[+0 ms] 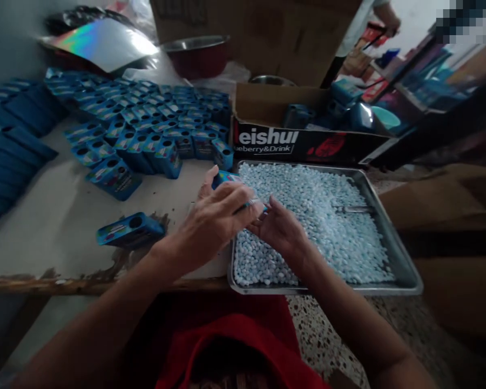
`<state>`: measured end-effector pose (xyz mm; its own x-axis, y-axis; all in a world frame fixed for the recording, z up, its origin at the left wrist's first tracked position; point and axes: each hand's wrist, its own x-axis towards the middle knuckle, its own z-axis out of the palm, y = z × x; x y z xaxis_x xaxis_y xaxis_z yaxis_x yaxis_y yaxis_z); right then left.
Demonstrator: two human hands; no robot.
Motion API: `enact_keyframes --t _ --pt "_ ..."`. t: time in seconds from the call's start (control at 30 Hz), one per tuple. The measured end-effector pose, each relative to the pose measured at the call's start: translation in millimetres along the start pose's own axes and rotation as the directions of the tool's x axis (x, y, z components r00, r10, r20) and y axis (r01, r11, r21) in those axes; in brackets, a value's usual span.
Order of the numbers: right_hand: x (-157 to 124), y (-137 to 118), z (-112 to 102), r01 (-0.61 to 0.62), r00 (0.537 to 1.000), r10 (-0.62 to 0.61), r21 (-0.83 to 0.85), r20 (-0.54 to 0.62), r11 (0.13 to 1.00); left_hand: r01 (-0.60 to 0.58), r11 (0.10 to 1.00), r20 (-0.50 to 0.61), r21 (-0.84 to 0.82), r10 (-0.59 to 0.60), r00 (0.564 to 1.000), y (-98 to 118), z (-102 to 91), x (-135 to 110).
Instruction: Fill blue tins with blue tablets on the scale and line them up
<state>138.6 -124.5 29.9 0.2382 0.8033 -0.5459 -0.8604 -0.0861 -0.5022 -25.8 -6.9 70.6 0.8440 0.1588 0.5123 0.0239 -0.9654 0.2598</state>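
Observation:
My left hand (218, 213) is closed around a small blue box (227, 178), held at the left edge of a metal tray (400, 259). The tray is filled with small pale blue pellets (319, 216). My right hand (279, 229) rests over the pellets right beside the left hand, fingers curled toward the box; what they pinch is hidden. One blue box (130, 229) lies alone on the table near the front edge. Rows of the same blue boxes (146, 129) stand further back on the table.
A cardboard box (303, 141) with printed lettering stands behind the tray, holding more blue items. Flat blue packs (12, 146) are stacked at the left. A red bowl (196, 54) and holographic sheet (105, 43) lie at the back. Another person stands far right.

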Motion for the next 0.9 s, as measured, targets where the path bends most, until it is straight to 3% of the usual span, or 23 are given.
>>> enact_keyframes --t 0.13,0.27,0.33,0.5,0.57,0.63,0.67,0.7,0.77,0.83,0.9 --pt "-3.7 1.5 -4.3 0.011 0.998 0.004 0.217 -0.069 0.976 -0.093 0.995 0.024 0.032 0.092 0.995 2.1 18.1 9.8" --pt "-3.8 3.0 -6.9 -0.023 0.997 0.043 0.267 -0.067 0.963 0.084 0.996 -0.048 -0.043 -0.086 0.995 -11.3 34.9 6.6" --pt "-3.8 1.4 -7.2 -0.062 0.996 0.076 0.239 -0.049 0.969 0.206 0.968 -0.101 -0.142 -0.222 0.97 -16.5 35.6 0.1" --pt "-3.1 -4.3 -10.3 -0.064 0.998 0.065 0.124 -0.003 0.99 0.461 0.806 -0.154 -0.371 -0.543 0.825 -32.5 24.2 -35.2" --pt "-3.6 -6.7 -12.1 -0.04 0.998 0.04 0.006 0.04 0.999 0.536 0.672 -0.114 -0.512 -0.671 0.732 -41.1 20.2 -53.4" --pt "-6.7 -11.1 -13.5 0.059 0.997 -0.047 -0.232 0.059 0.971 0.58 0.531 -0.068 -0.618 -0.771 0.633 -48.7 18.1 -69.2" --pt "-9.4 -14.4 -13.8 0.152 0.988 -0.134 -0.399 0.073 0.904 0.594 0.48 -0.049 -0.646 -0.802 0.595 -51.4 17.9 -75.4" --pt "-12.5 -18.4 -13.9 0.256 0.965 -0.244 -0.574 0.1 0.778 0.604 0.448 -0.035 -0.659 -0.821 0.57 -53.4 18.1 -80.3" --pt "-18.9 -27.3 -14.1 0.416 0.855 -0.472 -0.828 0.215 0.376 0.624 0.416 -0.007 -0.661 -0.835 0.549 -55.3 19.3 -86.2" --pt "-23.6 -34.6 -14.9 0.448 0.726 -0.574 -0.894 0.378 -0.023 0.629 0.381 0.029 -0.678 -0.841 0.541 -55.1 19.9 -88.1" --pt "-26.0 -37.5 -17.5 0.43 0.664 -0.555 -0.863 0.501 -0.265 0.609 0.368 0.044 -0.703 -0.832 0.554 -54.1 17.6 -87.6"
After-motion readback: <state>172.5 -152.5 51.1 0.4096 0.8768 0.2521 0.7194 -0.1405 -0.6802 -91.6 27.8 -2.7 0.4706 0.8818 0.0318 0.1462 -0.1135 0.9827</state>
